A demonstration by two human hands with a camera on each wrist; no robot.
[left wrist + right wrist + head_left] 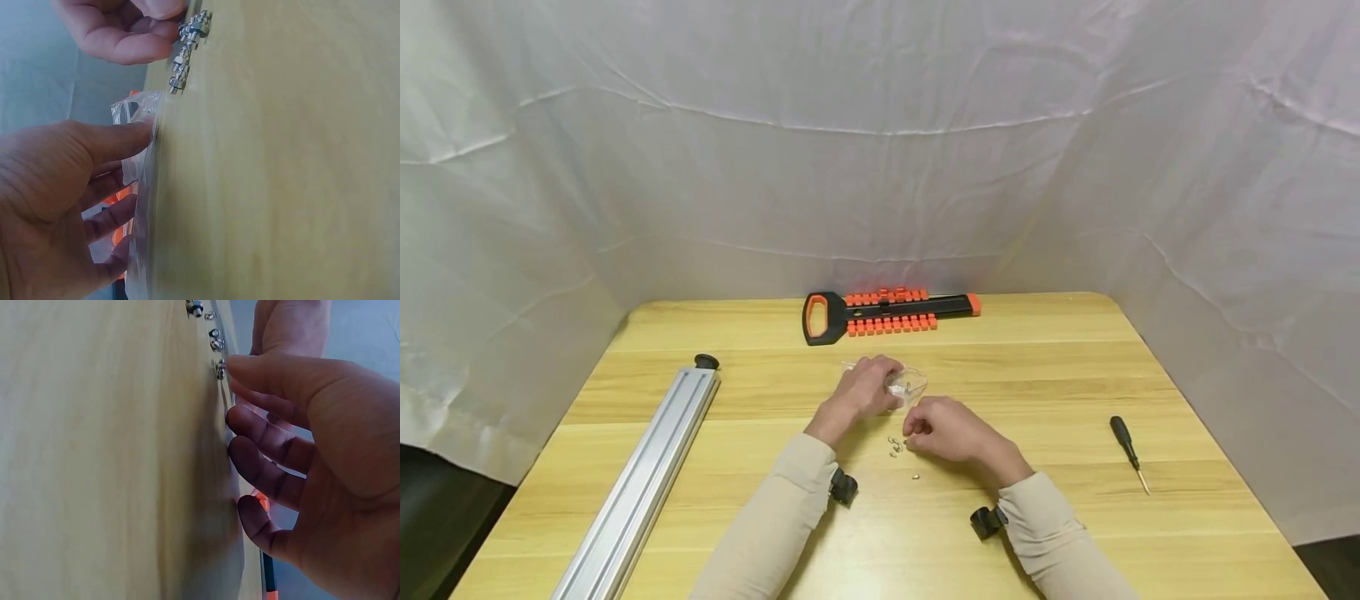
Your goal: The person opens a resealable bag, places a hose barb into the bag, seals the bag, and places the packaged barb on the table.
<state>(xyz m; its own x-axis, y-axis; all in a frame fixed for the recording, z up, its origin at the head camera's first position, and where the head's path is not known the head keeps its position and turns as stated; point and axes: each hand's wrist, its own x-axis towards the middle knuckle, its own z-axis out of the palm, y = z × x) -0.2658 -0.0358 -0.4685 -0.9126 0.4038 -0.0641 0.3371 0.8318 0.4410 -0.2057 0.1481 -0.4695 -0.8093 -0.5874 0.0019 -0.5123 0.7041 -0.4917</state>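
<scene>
Centrally on the worktop (1037, 367), small metal fasteners (182, 60) lie in a loose cluster, with one stray fastener (916, 477) slightly nearer the wearer. At the cluster's edge is the right hand (951, 429), its fingers bent and its thumb tip at one fastener; whether it pinches that piece cannot be told. Just beyond, the left hand (867, 387) grips a clear plastic bag (914, 379) between thumb and fingers, the fingers lying behind the plastic.

The worktop is pale yellow wood with long grain and rounded far corners. On its left side lies a grooved silver metal bar (647, 475) with a black knob (707, 361) at the far end. Near the far edge rests an orange and black tool (946, 307) with a loop handle; on the right, a dark-handled screwdriver (1123, 440). Pale, creased sheeting (880, 192) hangs around the left, back and right, with dark gaps at both lower corners.

Both beige sleeves (767, 533) and the metal bar run off the bottom of the head view. The left hand covers part of the bag, so its contents are hard to make out. Both wrist views are tipped sideways, and the fasteners' exact number is unclear.
</scene>
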